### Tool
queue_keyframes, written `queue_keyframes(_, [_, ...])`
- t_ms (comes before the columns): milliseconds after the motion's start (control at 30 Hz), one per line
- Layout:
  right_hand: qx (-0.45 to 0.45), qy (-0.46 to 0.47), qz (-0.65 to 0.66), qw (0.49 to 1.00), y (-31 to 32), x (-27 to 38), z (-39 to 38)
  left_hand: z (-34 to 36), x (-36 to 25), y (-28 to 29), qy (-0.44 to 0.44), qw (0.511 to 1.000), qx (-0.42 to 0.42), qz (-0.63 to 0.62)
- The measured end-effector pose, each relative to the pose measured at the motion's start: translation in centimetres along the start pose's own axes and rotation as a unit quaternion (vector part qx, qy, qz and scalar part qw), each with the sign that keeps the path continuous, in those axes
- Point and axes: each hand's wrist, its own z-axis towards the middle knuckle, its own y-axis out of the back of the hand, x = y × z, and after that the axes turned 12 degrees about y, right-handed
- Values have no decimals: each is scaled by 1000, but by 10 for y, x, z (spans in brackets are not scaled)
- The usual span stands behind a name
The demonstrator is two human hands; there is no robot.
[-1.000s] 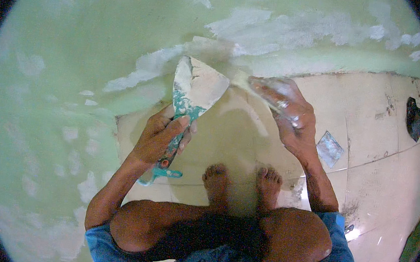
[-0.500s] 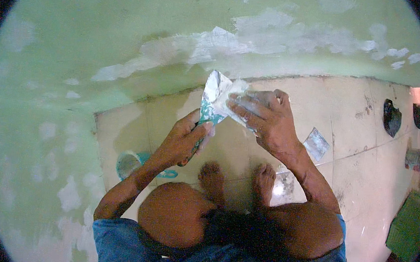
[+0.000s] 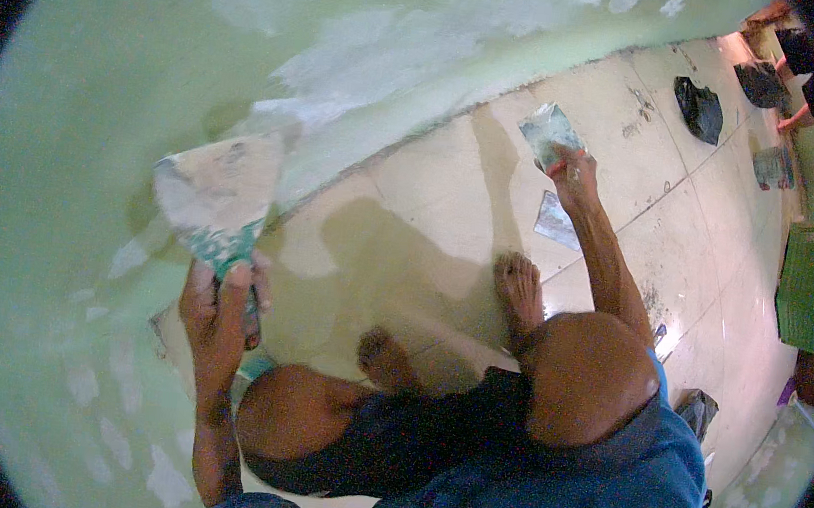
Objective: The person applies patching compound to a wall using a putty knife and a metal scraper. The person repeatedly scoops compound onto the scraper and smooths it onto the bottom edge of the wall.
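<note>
My left hand [image 3: 224, 301] grips a putty knife [image 3: 219, 184] with a teal handle and a wide blade loaded with pale putty, raised before the green, white-patched wall [image 3: 124, 55]. My right hand [image 3: 574, 172] is stretched out over the tiles, its fingers closed on a small square scraper plate [image 3: 546, 129] with a streaked blade and a reddish edge. Below that hand a silvery square sheet [image 3: 557, 221] lies on the floor. A teal object [image 3: 254, 367] is mostly hidden beside my left knee.
My bare feet stand on cream tiles [image 3: 414, 177] along the wall's base. Crumpled black plastic pieces [image 3: 698, 110] lie at upper right. A green board [image 3: 810, 289], a grey container [image 3: 773, 168] and a dark bag [image 3: 698, 411] are along the right side.
My hands have separated: the putty knife moved left toward the wall, while my right hand with the plate moved up and right. The view has turned, bringing more of the right side in.
</note>
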Motion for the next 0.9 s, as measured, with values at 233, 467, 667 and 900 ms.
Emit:
queue_keyframes(233, [-82, -84, 208, 971, -27, -68, 81, -12, -31, 2, -9, 982, -98, 161])
queue_keyframes(467, [-151, -70, 149, 975, -47, -71, 146, -25, -72, -43, 99, 984, -121, 86])
queue_keyframes(667, [-158, 285, -206, 923, -129, -30, 97, -19, -98, -68, 75, 983, -120, 115])
queue_keyframes(900, [-124, 106, -90, 982, -54, -59, 111, 1, -121, -99, 45, 991, -87, 95])
